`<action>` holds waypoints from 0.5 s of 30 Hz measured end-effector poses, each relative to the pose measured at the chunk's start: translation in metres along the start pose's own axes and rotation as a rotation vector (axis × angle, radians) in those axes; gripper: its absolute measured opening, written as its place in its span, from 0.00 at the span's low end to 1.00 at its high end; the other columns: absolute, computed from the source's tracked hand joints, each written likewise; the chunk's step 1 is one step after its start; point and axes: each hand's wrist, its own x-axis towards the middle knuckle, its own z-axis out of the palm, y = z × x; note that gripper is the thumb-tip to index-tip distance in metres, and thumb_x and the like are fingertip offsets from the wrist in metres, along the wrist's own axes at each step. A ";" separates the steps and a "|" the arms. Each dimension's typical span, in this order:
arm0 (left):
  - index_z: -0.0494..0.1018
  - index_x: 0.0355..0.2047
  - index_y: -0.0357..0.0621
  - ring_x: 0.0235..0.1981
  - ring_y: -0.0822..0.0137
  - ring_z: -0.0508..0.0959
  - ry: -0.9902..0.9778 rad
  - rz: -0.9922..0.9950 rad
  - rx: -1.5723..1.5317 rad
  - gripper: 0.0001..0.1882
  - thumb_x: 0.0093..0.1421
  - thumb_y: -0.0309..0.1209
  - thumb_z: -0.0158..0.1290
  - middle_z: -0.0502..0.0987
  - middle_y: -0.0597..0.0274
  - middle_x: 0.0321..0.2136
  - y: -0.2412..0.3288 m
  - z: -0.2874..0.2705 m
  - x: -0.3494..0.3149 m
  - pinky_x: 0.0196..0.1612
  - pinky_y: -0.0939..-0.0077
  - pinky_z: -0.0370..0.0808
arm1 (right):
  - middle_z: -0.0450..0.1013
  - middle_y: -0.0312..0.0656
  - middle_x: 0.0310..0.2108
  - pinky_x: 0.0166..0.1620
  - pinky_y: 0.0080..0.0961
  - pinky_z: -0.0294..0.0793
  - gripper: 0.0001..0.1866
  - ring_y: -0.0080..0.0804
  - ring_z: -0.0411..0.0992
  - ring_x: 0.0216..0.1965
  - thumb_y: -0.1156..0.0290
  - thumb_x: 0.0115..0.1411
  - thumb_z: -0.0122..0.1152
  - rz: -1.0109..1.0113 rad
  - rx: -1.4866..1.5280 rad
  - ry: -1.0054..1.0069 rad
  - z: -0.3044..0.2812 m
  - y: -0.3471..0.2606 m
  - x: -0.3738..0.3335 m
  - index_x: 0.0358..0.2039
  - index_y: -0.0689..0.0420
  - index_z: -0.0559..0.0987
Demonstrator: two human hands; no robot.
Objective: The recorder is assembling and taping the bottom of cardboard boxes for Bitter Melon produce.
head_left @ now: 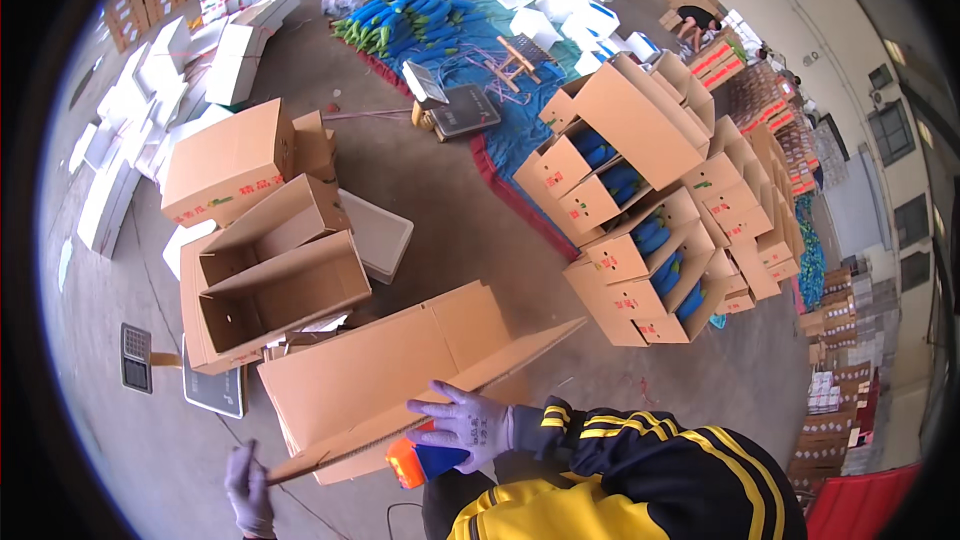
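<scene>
1. Low in the frame, left of centre, the left hand [248,488] in a pale purple glove grips the lower corner of a carton [385,380], fingers closed on the cardboard edge.
2. Right of it, at bottom centre, the right hand [462,423], gloved the same, lies with fingers spread and curled over the carton's long flap edge; an orange and blue tape gun [418,462] shows just under the palm, touching it. Whether the fingers clasp the gun's handle cannot be told.
3. That carton is a plain brown box, tilted, with one long flap [520,350] sticking out toward the centre right of the frame.
4. Just above and left of it, at centre left, stand two open boxes [275,280] side by side, hollow sides up.
5. Behind them, toward the upper left, sits a closed box [228,162] with red print on its side.
6. A white foam lid [378,233] lies just right of the open boxes.
7. At lower left, a platform scale [215,390] rests on the floor with its display [136,357] beside it.
8. At centre right, a stack of open cartons [640,230] holds blue-wrapped goods.
9. At top centre, a heap of blue-wrapped produce [420,20] lies on a blue sheet, with a second scale [455,105] near its lower edge.
10. White foam boxes [150,80] crowd the upper left.
11. The sleeve [640,450] behind the right hand is dark with yellow stripes.
</scene>
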 end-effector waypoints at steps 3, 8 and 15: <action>0.77 0.47 0.33 0.45 0.47 0.79 -0.721 -0.079 0.304 0.20 0.58 0.34 0.56 0.79 0.43 0.43 0.050 0.010 0.002 0.51 0.65 0.75 | 0.58 0.48 0.66 0.69 0.63 0.34 0.50 0.46 0.46 0.72 0.44 0.45 0.64 -0.062 0.013 -0.014 0.009 -0.003 -0.008 0.67 0.51 0.59; 0.66 0.60 0.34 0.58 0.58 0.72 -1.164 -0.366 -0.027 0.31 0.66 0.46 0.50 0.73 0.50 0.56 -0.070 0.002 0.021 0.59 0.65 0.69 | 0.56 0.50 0.67 0.70 0.58 0.38 0.51 0.50 0.49 0.70 0.46 0.45 0.66 -0.109 0.068 0.027 0.025 -0.009 -0.006 0.68 0.51 0.58; 0.51 0.68 0.36 0.65 0.56 0.62 -1.247 -0.355 0.116 0.39 0.66 0.46 0.50 0.57 0.49 0.67 -0.055 0.008 0.067 0.62 0.66 0.66 | 0.52 0.58 0.68 0.70 0.48 0.45 0.54 0.56 0.51 0.69 0.47 0.42 0.67 -0.116 0.040 -0.125 0.026 0.001 -0.022 0.69 0.52 0.57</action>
